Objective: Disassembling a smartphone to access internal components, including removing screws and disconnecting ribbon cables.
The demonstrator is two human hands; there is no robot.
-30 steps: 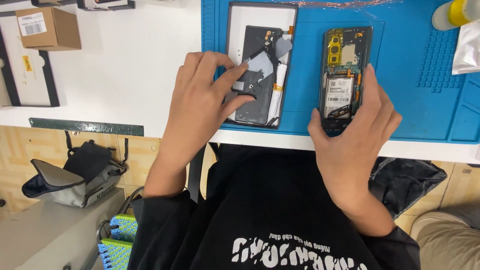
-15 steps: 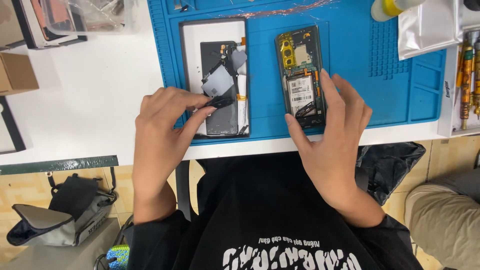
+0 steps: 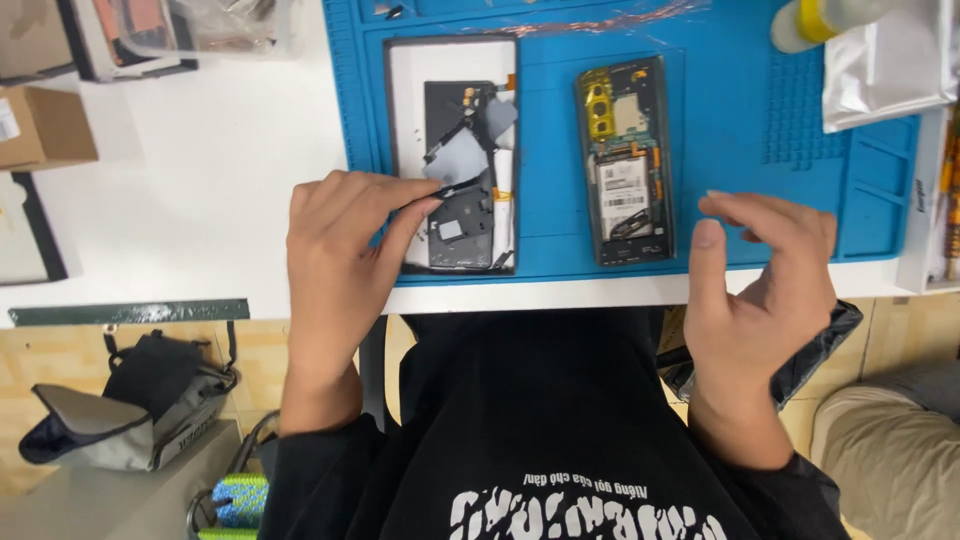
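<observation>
A phone back cover (image 3: 452, 155) with white inner lining and dark and grey parts lies on the blue work mat (image 3: 730, 150). My left hand (image 3: 345, 250) pinches a thin dark flex strip (image 3: 460, 186) coming off that cover, thumb and forefinger closed on it. To the right lies an opened phone body (image 3: 626, 160) with a yellow camera frame at its top and a labelled battery. My right hand (image 3: 762, 290) hovers just right of the phone body, fingers spread, touching nothing.
A cardboard box (image 3: 40, 125) and dark-framed flat items sit on the white table at the left. A silver bag (image 3: 885, 65) and a yellow-banded bottle (image 3: 815, 20) lie at the mat's top right. A grey bag (image 3: 120, 410) rests on the floor below.
My right hand has let go of the phone body and drawn back to the right, fingers spread. My left hand stays pinched at the cover. The view has shifted left and up.
</observation>
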